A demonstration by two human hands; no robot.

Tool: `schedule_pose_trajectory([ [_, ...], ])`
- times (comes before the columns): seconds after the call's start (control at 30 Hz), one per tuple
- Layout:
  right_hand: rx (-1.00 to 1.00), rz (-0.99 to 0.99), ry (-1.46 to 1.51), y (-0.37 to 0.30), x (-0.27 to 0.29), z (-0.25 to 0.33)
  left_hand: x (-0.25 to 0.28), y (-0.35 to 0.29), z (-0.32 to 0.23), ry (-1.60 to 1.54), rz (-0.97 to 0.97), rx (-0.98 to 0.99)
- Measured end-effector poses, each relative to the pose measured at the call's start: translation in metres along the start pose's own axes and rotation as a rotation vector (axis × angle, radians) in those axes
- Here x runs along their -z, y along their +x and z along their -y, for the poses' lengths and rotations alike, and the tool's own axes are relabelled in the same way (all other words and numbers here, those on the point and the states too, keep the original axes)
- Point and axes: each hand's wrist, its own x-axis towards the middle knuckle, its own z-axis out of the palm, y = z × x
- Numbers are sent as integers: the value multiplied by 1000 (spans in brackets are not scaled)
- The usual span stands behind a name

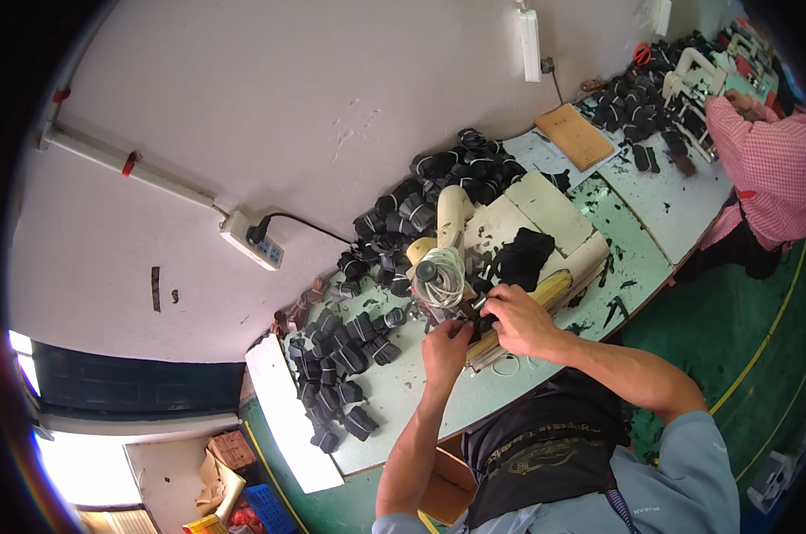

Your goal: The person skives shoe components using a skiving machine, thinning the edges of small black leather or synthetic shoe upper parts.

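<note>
A cream machine, which looks like a sewing or linking machine [453, 218], stands on the table with a coil of pale thread or cord [441, 283] around its front. My left hand [446, 349] is at the machine's working end, with thumb and fingers pinched together against something small and dark. Just to its right, my right hand [517, 319] is closed with bent fingers, near a small shiny metal part. What either hand holds is too small and too covered to name. A loose black piece of knit fabric [524, 258] lies on the machine's bed beyond my right hand.
Many rolled dark bundles [350, 356] tied with light bands lie left of the machine, and more [474, 165] are piled behind it. A brown folder [576, 136] lies farther right. At the far right a person in a pink checked top [777, 169] works at another machine.
</note>
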Motion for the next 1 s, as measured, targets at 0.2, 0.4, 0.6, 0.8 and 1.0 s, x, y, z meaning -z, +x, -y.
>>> schedule_pose_trajectory([
  [0.2, -42, -20, -80, -9, 11, 5, 20, -8, 5, -351, 161, 97],
  [0.4, -47, 28, 22, -4, 11, -2, 13, -7, -10, -352, 42, 39],
  [0.6, 19, -63, -74, -1, -4, -1, -7, -6, -4, -345, -1, 18],
  [0.8, 34, -243, -212, -9, 32, 2, 9, -24, 15, -398, -60, -9],
  [1.0, -47, -164, -455, 14, 39, -19, 13, -36, 27, -438, -35, 90],
])
